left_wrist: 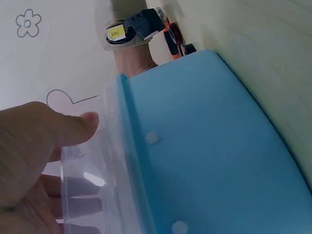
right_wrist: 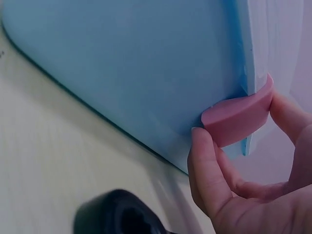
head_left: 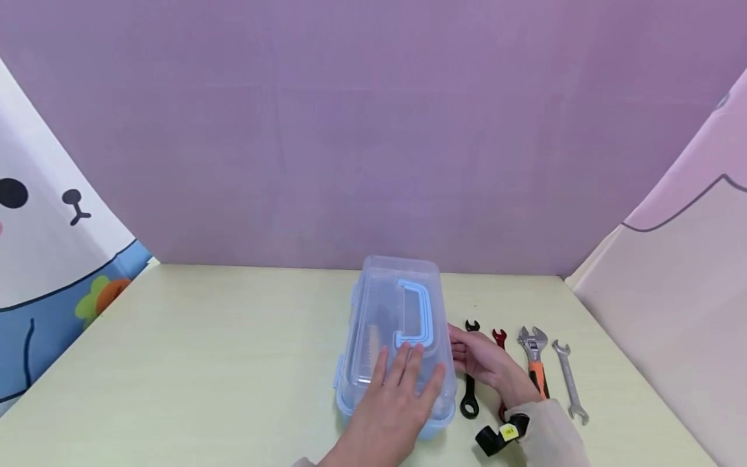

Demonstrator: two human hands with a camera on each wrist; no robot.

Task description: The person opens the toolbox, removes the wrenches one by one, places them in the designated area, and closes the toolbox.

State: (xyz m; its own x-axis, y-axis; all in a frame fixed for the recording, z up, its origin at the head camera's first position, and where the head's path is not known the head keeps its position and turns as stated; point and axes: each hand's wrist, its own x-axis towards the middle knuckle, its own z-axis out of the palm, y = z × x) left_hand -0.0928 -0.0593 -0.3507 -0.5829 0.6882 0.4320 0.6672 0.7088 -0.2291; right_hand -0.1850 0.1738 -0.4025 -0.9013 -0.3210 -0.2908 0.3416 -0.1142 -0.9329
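Note:
A toolbox with a clear lid (head_left: 382, 298) and a blue body (left_wrist: 209, 136) stands at the middle of the table, a light blue handle (head_left: 429, 314) on top. My left hand (head_left: 392, 405) rests on the near part of the lid, its fingers spread and fairly straight. At the box's right side, my right hand (head_left: 487, 363) pinches a pink latch (right_wrist: 236, 119) between thumb and fingers. The latch lies across the lid's rim in the right wrist view. Through the lid the contents are too blurred to name.
Right of the box lie a black wrench (head_left: 469, 389), a red wrench (head_left: 499, 337) partly behind my right hand, an adjustable wrench (head_left: 535, 353) with an orange and black handle, and a silver open-end wrench (head_left: 569, 376). A purple backdrop (head_left: 292, 143) rises behind the table.

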